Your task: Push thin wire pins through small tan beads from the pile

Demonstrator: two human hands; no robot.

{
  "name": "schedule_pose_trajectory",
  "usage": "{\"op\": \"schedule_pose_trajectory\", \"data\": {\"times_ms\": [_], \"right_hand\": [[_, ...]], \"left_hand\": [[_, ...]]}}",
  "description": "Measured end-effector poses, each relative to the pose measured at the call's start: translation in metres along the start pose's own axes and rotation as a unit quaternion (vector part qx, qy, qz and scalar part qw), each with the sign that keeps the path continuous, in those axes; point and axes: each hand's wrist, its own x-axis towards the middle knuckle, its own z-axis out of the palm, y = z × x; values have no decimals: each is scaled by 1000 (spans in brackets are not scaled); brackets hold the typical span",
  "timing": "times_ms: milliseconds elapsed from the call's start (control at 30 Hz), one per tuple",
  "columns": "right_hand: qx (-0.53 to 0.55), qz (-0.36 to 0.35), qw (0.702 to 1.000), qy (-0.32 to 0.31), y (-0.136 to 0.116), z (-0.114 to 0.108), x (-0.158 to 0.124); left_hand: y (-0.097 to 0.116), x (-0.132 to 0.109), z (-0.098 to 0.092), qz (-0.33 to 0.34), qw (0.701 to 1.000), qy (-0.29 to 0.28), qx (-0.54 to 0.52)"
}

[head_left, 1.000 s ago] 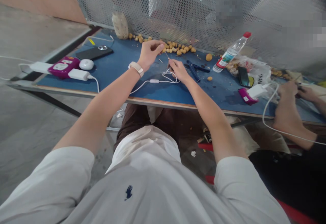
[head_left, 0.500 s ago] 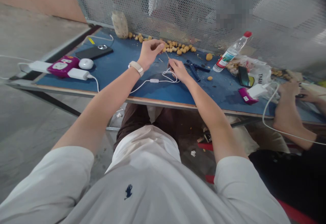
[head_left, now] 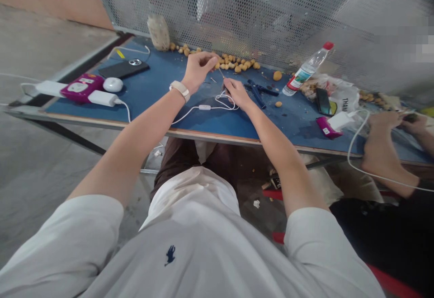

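My left hand (head_left: 200, 69), with a pale watch band at the wrist, is raised over the back of the blue table, thumb and fingers pinched on a thin strand (head_left: 220, 73). That strand slants down toward my right hand (head_left: 236, 92), whose fingers are closed around a slim piece, mostly hidden, where a white cable (head_left: 222, 103) gathers. The cable loops beside this hand and carries a small inline switch (head_left: 205, 107). Just right of the right hand lie blue-handled pliers (head_left: 259, 91). Many tan round pieces (head_left: 233, 62) are heaped behind both hands.
Left on the table are a black phone (head_left: 124, 68), a purple power adapter (head_left: 83, 87) and a white earbud case (head_left: 113, 84). A clear jar (head_left: 158, 33) stands behind. On the right are a tilted bottle (head_left: 307, 72), a plastic bag (head_left: 346, 94) and a co-worker's hands (head_left: 386, 119).
My hands keep nearly the same pose, with the strand still between them. The view has shifted very slightly. At the far right, the co-worker's hands have moved a little.
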Motion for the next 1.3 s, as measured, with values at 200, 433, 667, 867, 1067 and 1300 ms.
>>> {"op": "schedule_pose_trajectory", "data": {"times_ms": [200,433,667,867,1067,1300], "right_hand": [[-15,-6,1000,-3,14,-3,6],[-21,-3,1000,-2,-4,1,0],[-20,-12,1000,0,6,0,4],[-19,-28,999,-6,7,-1,5],[-26,-18,999,-9,-3,1,0],[-10,-13,1000,-4,3,0,3]], "left_hand": [[-27,11,4,37,987,67,-143],[-28,14,2,69,982,2,-176],[-49,19,8,44,977,101,-182],[-47,18,8,36,980,83,-178],[-22,9,3,41,982,58,-172],[0,0,-6,76,987,-25,-140]]}}
